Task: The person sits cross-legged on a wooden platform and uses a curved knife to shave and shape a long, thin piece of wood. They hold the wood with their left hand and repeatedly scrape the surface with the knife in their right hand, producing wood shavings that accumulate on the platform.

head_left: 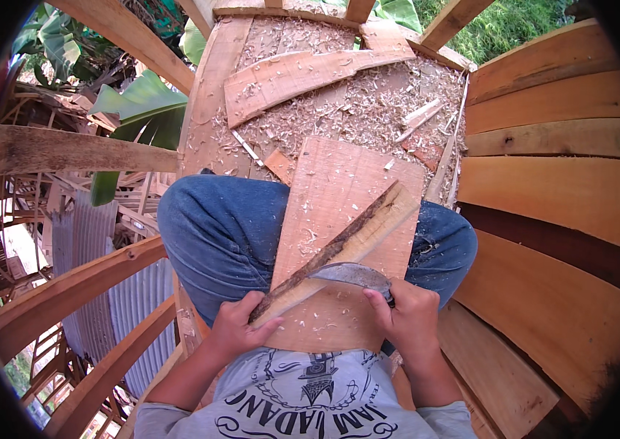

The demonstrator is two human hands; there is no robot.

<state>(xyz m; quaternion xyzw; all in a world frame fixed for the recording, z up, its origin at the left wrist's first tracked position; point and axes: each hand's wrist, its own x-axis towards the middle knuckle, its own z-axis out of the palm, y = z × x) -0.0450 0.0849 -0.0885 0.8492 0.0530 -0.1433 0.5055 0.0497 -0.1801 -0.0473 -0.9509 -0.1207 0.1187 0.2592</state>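
My left hand (235, 327) grips the near end of a long wooden strip (368, 227) with dark bark along one edge. The strip lies diagonally across a flat plank (339, 183) that rests on my lap, over my blue jeans (215, 227). In my right hand (405, 318) is a curved blade (350, 274), held by its handle, with its metal edge pressed against the lower part of the strip. Small shavings lie on the plank around the blade.
I sit inside a wooden hull: curved side planks (551, 190) rise at the right, ribs (69, 289) at the left. Ahead, a loose curved board (303, 73) and offcuts lie among shavings. Corrugated metal sheets (138, 300) and banana leaves (142, 110) show beyond.
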